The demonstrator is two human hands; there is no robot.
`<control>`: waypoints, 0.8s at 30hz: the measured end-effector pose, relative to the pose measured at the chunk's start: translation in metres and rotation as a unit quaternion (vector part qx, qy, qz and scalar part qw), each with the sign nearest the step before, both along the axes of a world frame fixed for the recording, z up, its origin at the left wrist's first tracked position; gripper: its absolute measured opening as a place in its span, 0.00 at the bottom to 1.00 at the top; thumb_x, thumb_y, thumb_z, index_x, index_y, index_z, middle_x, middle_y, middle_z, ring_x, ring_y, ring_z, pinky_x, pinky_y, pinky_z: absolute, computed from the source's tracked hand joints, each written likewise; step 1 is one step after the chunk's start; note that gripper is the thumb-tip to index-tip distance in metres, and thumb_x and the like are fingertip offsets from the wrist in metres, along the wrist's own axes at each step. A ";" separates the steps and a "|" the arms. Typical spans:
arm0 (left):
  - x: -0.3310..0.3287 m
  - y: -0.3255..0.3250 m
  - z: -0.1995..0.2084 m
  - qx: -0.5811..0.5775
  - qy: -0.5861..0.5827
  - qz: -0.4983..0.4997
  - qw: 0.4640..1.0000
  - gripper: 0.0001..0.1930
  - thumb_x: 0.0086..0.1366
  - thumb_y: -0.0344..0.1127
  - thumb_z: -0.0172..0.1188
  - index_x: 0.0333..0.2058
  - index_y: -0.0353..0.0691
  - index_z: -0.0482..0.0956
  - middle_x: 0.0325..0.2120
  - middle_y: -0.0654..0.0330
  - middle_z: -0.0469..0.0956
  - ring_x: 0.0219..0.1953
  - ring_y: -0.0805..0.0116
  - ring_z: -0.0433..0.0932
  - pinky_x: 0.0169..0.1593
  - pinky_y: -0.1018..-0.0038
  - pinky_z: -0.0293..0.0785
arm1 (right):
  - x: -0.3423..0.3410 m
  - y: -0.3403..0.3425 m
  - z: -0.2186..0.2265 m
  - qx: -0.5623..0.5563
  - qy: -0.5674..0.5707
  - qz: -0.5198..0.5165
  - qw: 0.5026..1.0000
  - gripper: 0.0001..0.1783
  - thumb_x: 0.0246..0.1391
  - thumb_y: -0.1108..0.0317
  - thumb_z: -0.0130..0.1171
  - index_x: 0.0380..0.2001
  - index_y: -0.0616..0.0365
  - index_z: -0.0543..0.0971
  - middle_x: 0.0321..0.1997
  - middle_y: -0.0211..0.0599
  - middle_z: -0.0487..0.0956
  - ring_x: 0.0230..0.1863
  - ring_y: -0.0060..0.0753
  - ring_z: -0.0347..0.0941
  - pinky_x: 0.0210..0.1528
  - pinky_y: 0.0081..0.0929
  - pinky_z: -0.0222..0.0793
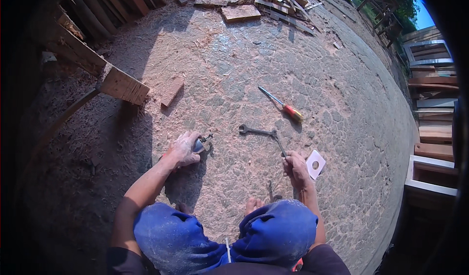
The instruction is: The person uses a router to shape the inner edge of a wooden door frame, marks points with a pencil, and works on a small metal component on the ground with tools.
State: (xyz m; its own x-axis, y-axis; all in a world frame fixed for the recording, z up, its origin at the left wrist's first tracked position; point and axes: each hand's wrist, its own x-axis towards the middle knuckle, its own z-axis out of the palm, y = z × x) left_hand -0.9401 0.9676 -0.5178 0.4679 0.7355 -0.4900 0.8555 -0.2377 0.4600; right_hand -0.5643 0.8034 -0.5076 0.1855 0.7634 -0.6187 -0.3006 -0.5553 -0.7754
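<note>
My left hand (183, 150) is wrapped over a power tool (198, 146) with a blue-grey body and a dark metal shaft end pointing right; its exact kind is hidden under the hand. My right hand (296, 168) is closed around the handle of an open-end wrench (280, 145), whose head is at the end of a second wrench (259, 131) lying on the ground. Beside my right hand rests a white square plate (315, 164) with a round hole. Farther off lies a screwdriver (293, 113) with a red and yellow handle.
A small wood block (172, 92) lies ahead on the left, near a wooden beam end (124, 85). Scrap wood (278, 4) is heaped at the far side. Boards and frames (435, 128) stack along the right. Sawdust covers the cracked ground (229, 177).
</note>
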 end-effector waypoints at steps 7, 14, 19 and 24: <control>-0.003 -0.002 0.000 0.007 0.002 -0.002 1.000 0.34 0.49 0.40 0.66 0.57 0.50 0.68 0.50 0.51 0.71 0.57 0.48 0.70 0.58 0.57 0.69 | -0.058 -0.005 -0.003 0.008 0.199 0.053 0.978 0.10 0.67 0.62 0.50 0.42 0.57 0.73 0.21 0.26 0.70 0.20 0.20 0.63 0.26 0.22 0.62; -0.011 -0.002 -0.010 0.022 0.000 -0.011 1.000 0.33 0.50 0.43 0.66 0.57 0.51 0.69 0.51 0.51 0.71 0.57 0.48 0.70 0.58 0.56 0.69 | -0.142 0.026 -0.026 0.034 -0.023 0.236 0.971 0.10 0.65 0.61 0.52 0.36 0.57 0.73 0.24 0.30 0.77 0.23 0.25 0.72 0.26 0.27 0.66; -0.010 -0.003 -0.016 0.031 -0.011 0.002 0.999 0.31 0.50 0.45 0.66 0.55 0.52 0.70 0.49 0.51 0.72 0.55 0.48 0.72 0.56 0.55 0.71 | -0.171 0.042 -0.044 0.171 -0.389 0.355 0.833 0.06 0.58 0.65 0.53 0.34 0.55 0.70 0.28 0.48 0.79 0.31 0.53 0.78 0.33 0.47 0.71; -0.002 0.003 -0.015 -0.006 -0.022 0.016 1.000 0.31 0.48 0.44 0.66 0.53 0.51 0.72 0.50 0.51 0.71 0.56 0.48 0.70 0.56 0.56 0.69 | -0.182 0.063 -0.058 0.218 -0.421 0.397 0.786 0.07 0.58 0.64 0.52 0.36 0.53 0.70 0.35 0.46 0.78 0.33 0.55 0.78 0.36 0.48 0.74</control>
State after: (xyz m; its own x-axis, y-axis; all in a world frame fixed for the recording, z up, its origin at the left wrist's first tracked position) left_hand -0.9417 0.9705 -0.5327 0.4648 0.7447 -0.4790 0.8418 -0.2041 0.4997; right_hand -0.7467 0.8667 -0.5654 -0.2532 0.9506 -0.1797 0.7276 0.0647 -0.6829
